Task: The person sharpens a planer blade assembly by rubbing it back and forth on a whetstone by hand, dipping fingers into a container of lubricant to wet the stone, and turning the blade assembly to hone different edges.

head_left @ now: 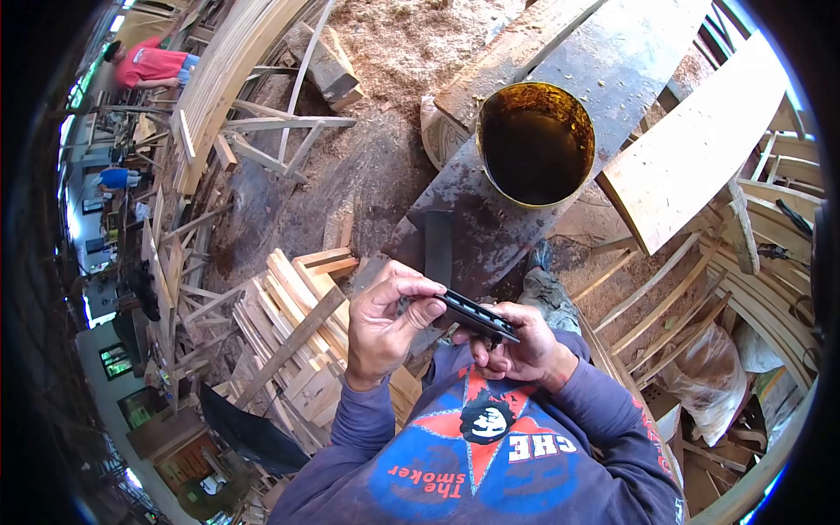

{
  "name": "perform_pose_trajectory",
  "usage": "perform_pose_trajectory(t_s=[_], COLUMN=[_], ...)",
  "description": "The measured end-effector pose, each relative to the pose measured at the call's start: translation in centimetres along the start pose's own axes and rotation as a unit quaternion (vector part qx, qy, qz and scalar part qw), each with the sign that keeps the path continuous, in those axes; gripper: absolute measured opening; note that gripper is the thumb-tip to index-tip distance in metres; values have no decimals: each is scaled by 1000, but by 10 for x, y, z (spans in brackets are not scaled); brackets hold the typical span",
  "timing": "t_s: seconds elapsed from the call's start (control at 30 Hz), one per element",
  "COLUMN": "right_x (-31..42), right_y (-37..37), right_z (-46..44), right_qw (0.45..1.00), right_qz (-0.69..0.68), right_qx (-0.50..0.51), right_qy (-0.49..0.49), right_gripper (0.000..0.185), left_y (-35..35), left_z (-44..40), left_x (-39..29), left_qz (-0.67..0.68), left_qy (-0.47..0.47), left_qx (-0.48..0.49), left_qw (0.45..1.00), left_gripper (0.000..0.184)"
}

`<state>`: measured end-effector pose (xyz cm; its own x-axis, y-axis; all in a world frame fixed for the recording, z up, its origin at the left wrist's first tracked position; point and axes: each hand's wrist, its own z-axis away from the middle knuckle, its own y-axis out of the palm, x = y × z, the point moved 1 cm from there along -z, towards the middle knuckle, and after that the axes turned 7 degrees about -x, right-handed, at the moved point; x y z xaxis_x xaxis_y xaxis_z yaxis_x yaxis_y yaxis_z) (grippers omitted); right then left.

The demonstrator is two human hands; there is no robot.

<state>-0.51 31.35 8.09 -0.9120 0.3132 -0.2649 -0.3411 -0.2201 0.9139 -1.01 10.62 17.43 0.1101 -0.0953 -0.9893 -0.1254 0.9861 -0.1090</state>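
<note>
A slim black object with a row of slots along its edge [477, 312], like a folding-knife handle, is held in front of my chest. At its left end, my left hand [385, 325] pinches it between thumb and forefinger. Curled around the other end is my right hand [525, 346], with its fingers partly under the object. I cannot make out its exact kind. Just beyond my hands, a dark flat bar [438, 243] lies on a stained board [398, 241]. Farther along that board stands a round yellow-brown container [560, 96] with dark contents.
Stacked wood pieces [293, 315] lie to the left, near a black umbrella-like cloth [249, 429]. A wide pale plank [700, 140] juts in at right, above curved wooden ribs. Sawdust covers the ground ahead. A person in a red shirt [153, 66] stands far left, another in blue beyond.
</note>
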Motion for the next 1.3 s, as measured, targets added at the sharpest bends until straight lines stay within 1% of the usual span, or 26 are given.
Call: perform_pose_trajectory(t_s=[0.27,0.33,0.43,0.57,0.63,0.67,0.73,0.77,0.83,0.97,1.03,1.07,1.13,1.17,1.23,1.3], right_x=[-1,-1,-1,-4,-4,-4,-4,-4,-3,-7,-7,-8,-9,-9,-11,-14], right_y=[-1,-3,2,-3,-5,-4,1,2,4,2,1,3,15,14,12,11], right_z=[1,1,4,7,9,9,11,12,14,14,14,13,12,11,10,6], right_qw=[1000,998,997,998,994,994,989,989,989,989,994,994,993,994,989,990], right_qz=[11,50,42,27,43,43,58,58,74,74,23,23,-38,-36,-73,-68], right_qx=[3,-2,-25,-32,-38,-38,-68,-68,-35,-33,-12,-12,61,61,107,107], right_qy=[0,-36,-54,-50,-90,-89,-120,-120,-119,-127,-103,-104,-89,-89,-69,-63], right_gripper=[57,53,49,46,44,44,42,42,41,41,46,46,59,59,69,69], left_y=[0,0,1,2,1,1,1,1,1,0,0,-2,-5,-7,-9,-12], left_z=[2,3,5,5,5,5,5,6,8,9,10,10,10,11,13,17], left_x=[1,2,1,2,5,5,6,6,8,10,10,12,18,21,25,24], left_qz=[8,5,10,26,40,40,47,47,74,81,109,109,110,112,141,147], left_qy=[-4,5,0,-9,7,7,11,11,7,14,3,3,29,31,30,22], left_qx=[-4,-1,-3,-12,-9,-10,-3,-4,-4,-1,7,8,46,46,57,62], left_qw=[1000,1000,1000,1000,999,999,999,999,997,997,994,994,992,992,988,987], left_gripper=[17,17,18,19,20,20,20,20,20,21,21,21,22,22,20,19])
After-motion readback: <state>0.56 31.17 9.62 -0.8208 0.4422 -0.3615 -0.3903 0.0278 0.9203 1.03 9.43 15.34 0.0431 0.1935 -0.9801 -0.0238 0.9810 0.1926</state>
